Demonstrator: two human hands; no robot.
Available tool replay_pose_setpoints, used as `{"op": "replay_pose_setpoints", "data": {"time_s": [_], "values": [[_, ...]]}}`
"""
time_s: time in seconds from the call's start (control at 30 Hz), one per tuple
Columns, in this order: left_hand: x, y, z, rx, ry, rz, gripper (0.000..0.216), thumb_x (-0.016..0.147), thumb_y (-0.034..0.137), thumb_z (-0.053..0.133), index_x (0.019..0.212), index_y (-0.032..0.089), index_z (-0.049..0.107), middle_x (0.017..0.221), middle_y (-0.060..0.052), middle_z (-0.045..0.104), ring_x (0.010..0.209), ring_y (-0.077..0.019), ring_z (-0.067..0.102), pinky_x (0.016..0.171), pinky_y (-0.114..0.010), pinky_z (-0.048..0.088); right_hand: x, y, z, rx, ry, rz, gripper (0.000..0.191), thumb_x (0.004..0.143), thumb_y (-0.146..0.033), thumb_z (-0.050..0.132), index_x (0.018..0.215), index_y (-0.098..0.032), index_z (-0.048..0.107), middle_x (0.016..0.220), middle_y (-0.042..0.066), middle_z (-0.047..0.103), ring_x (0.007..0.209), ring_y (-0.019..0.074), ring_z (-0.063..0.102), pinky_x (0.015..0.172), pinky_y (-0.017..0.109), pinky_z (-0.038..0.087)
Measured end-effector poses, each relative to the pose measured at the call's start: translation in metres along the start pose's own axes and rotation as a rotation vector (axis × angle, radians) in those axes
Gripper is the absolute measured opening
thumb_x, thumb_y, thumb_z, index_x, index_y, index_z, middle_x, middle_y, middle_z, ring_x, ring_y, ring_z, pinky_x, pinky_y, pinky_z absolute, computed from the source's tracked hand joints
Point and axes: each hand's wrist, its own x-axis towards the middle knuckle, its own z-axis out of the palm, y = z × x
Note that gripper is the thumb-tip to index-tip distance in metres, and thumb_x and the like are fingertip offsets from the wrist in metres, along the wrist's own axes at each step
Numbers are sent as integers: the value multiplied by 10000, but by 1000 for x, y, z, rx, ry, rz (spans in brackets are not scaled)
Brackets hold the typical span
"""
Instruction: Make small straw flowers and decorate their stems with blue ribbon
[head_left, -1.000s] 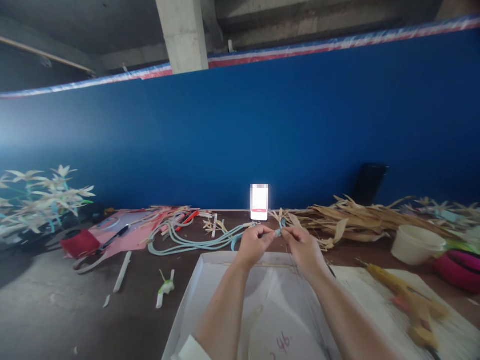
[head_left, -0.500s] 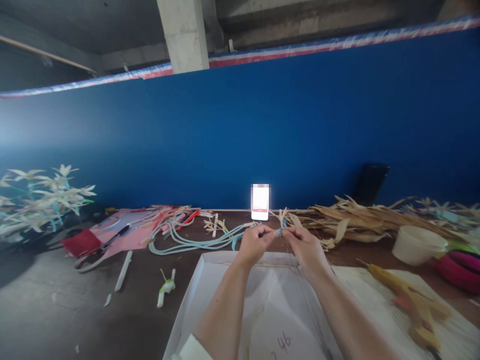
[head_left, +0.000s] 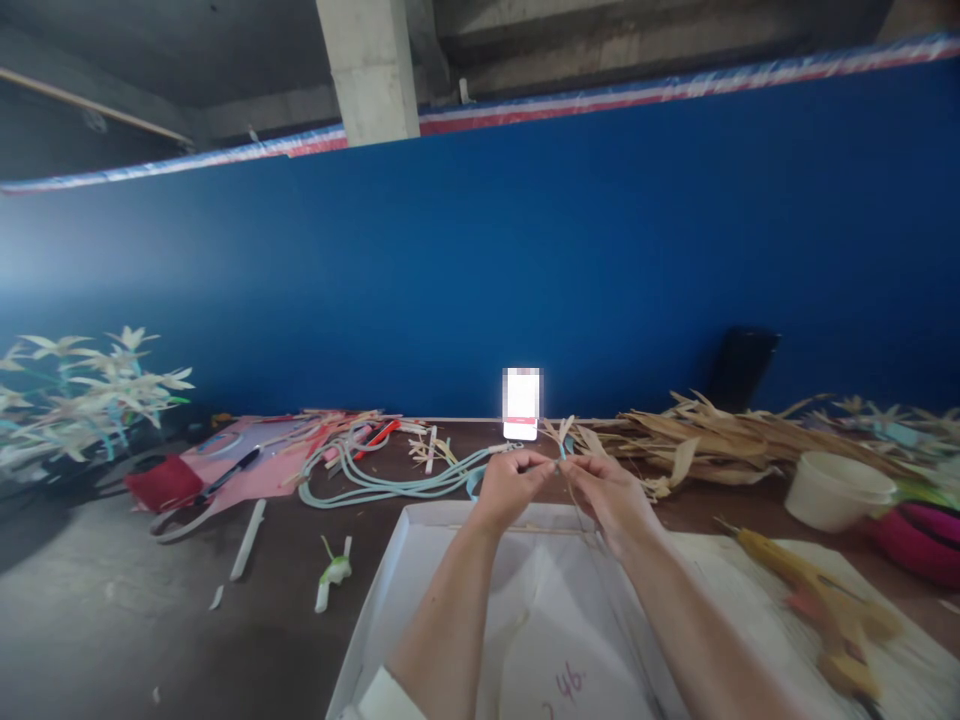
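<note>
cream-coloured flowers (head_left: 97, 385) are massed at the far left of the table (head_left: 270, 640), followed by a pink sheet (head_left: 259, 470) and loops of pale blue cord (head_left: 390, 490). just beside the left hand (head_left: 508, 485), a blue strip (head_left: 474, 485) is partly hidden; it seems to be gripped between that hand's thumb and finger, which are pinched with no visible gap. between the two hands, a small petal head (head_left: 559, 430) is held up just beyond the fingertips, and its blue stem (head_left: 562, 451) is run down into the meeting point of both pinches. the long axis is set near upright, leaned slightly, and a thin strand is seen below, under the right hand (head_left: 604, 487), to which the stem is nearer. the right fingers are also closed, apparently on the stem; the exact contact is too small to tell. farther right, dry husks (head_left: 750, 440) and a white cup (head_left: 836, 490) are seen.
</note>
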Motion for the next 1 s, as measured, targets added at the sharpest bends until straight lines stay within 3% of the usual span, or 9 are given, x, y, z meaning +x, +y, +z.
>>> {"op": "replay_pose_setpoints", "data": {"time_s": [0.3,0.57,0.73,1.0], "values": [[0,0,-1,-40,-27,-35,287,695,394,594,751,126,680,616,-9,566,553,-86,421,534,-208,334,0,-1,2,99,1,109,310,547,-389,728,705,-164,585,401,-99,320,352,31,215,367,208,87],[1,0,-3,-240,-127,-193,369,623,447,667,805,127,657,556,30,473,470,-52,335,451,-199,243,-4,-7,-1,222,-67,153,273,549,-310,758,684,-164,572,436,-95,327,371,16,213,363,182,80],[1,4,-4,-235,-120,-197,401,582,465,696,794,126,662,564,28,484,481,-53,354,467,-203,254,-4,-5,-2,290,-69,142,239,585,-264,754,688,-167,561,448,-104,302,383,9,227,357,149,104],[-1,11,-2,-239,-104,-245,433,529,473,725,766,116,659,565,26,492,498,-55,353,483,-209,260,-2,-2,-4,494,-174,268,198,608,-173,720,677,-166,534,500,-96,359,400,4,249,347,118,167]]}}
